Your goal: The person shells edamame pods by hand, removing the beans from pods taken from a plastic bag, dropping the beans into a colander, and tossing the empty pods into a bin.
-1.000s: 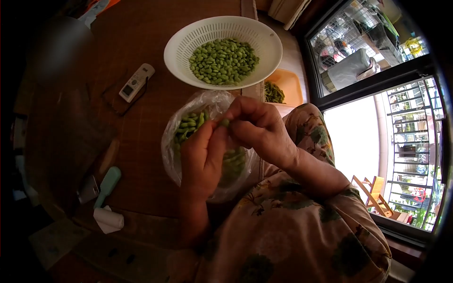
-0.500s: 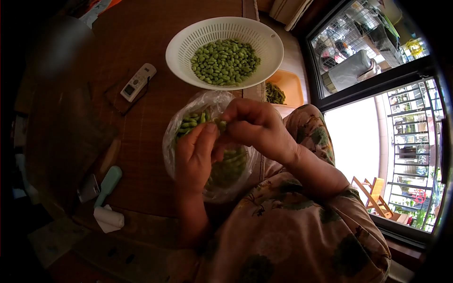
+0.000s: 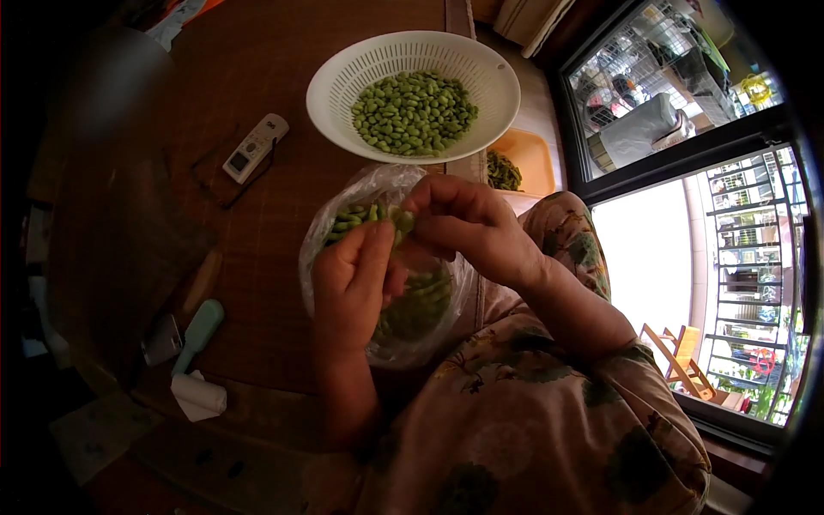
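My left hand (image 3: 354, 279) pinches a green soybean pod (image 3: 402, 221) between thumb and fingers, over a clear plastic bag. From the other side, my right hand (image 3: 476, 227) closes its bent fingers on the pod's far end; the exact contact is partly hidden. Below both hands the plastic bag (image 3: 314, 249) lies open, holding several unshelled green pods (image 3: 421, 305). Just beyond it stands a white slotted colander (image 3: 330, 116) with a heap of shelled green beans (image 3: 416, 112) in it.
An orange bin (image 3: 536, 159) with emptied pods (image 3: 504, 172) sits low at the right of the colander. On the brown table (image 3: 257, 283) lie a white remote control (image 3: 256, 148), a mint-green handled tool (image 3: 202, 326) and a white roll (image 3: 199, 395). A glass door (image 3: 652, 266) is at the right.
My right fingers have opened slightly and shifted, so more of the green pod shows between my hands. The left hand stays nearly still. The whole view has shifted a little.
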Demonstrator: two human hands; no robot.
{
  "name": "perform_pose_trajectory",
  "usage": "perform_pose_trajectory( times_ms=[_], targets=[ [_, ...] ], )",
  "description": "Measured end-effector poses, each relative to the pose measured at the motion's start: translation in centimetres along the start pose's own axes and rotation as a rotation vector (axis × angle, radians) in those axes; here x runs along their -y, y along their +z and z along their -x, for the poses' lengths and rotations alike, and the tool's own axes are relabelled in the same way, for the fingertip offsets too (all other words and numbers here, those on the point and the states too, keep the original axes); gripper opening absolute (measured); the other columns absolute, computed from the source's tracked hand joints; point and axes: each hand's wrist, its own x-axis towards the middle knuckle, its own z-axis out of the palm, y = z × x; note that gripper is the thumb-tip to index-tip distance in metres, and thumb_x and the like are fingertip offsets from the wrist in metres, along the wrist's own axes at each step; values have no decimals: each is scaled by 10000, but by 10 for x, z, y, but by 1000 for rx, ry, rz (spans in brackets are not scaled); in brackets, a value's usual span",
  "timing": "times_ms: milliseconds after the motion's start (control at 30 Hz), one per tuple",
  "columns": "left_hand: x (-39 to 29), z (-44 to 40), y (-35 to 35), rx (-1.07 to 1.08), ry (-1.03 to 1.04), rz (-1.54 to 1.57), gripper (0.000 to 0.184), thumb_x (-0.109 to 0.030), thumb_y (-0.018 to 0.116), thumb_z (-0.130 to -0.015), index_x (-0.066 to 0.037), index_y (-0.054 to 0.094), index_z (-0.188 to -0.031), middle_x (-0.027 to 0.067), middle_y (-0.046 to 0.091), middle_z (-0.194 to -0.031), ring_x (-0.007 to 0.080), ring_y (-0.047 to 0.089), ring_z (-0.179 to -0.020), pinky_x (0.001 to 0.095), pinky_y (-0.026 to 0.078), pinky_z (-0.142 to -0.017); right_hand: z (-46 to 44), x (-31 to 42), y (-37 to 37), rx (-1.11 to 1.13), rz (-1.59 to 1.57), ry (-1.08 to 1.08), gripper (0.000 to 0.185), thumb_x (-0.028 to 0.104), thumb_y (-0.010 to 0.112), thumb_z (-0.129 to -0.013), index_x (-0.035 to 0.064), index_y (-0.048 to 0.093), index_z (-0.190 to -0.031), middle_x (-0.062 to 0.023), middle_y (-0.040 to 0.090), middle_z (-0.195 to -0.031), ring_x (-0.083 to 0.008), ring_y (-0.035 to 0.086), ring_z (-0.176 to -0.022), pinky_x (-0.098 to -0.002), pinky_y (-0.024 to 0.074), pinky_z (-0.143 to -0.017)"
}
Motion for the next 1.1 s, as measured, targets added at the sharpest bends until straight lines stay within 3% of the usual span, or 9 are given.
perform_pose_trajectory(
  times_ms=[100, 233, 533, 633, 833, 1000, 1100],
  targets=[
    [5, -2, 0, 10, 153, -88, 234, -183, 541, -989, 9, 667, -941, -21, 510, -560, 36, 440, -498, 207, 330, -457, -2, -2, 1, 5, 109, -16, 197, 71, 656, -889, 37, 558, -1057, 23, 576, -865, -42, 530, -755, -199, 440, -652],
    [8, -2, -1, 20, 199, -125, 226, -154, 550, -979, 17, 675, -901, -22, 500, -543, 35, 438, -489, 216, 317, -451, -5, -6, -2, 4, 359, -28, 310, 86, 746, -837, 37, 534, -1057, 17, 577, -928, -50, 559, -861, -214, 480, -742],
    [7, -3, 0, -36, 114, -215, 300, -229, 545, -988, 13, 674, -868, -25, 458, -508, 40, 407, -462, 225, 297, -437, -8, -10, -8, 39, 519, -124, 205, 87, 689, -882, 30, 557, -1028, 24, 582, -903, -36, 528, -813, -205, 448, -681],
    [7, -4, 1, -53, 77, -195, 341, -274, 540, -993, 10, 673, -857, -33, 431, -501, 40, 383, -456, 227, 282, -431, -7, -6, -2, -26, 617, -44, 147, 82, 642, -912, 11, 583, -1027, 12, 595, -848, -44, 546, -777, -208, 458, -667],
    [8, -4, -4, -13, 96, -212, 350, -284, 542, -993, 1, 670, -837, -42, 424, -506, 34, 376, -464, 226, 275, -432, -7, -6, -2, -53, 732, -128, 169, 85, 564, -950, -8, 600, -1087, -12, 616, -815, -65, 581, -761, -219, 474, -653],
    [13, -7, -7, -2, 89, -212, 313, -247, 576, -975, 3, 675, -816, -40, 428, -509, 29, 379, -472, 231, 294, -437, -15, 10, -20, -286, 693, -280, 241, 39, 545, -939, -1, 599, -1171, -42, 637, -909, -86, 588, -765, -228, 496, -688],
    [5, -2, 0, -2, 114, -290, 286, -242, 572, -970, 2, 708, -907, -55, 427, -554, 24, 362, -500, 215, 276, -464, -38, 19, -50, -411, 946, -503, 250, 14, 530, -930, -6, 612, -1165, -61, 658, -969, -125, 612, -791, -257, 508, -732]
  ],
)
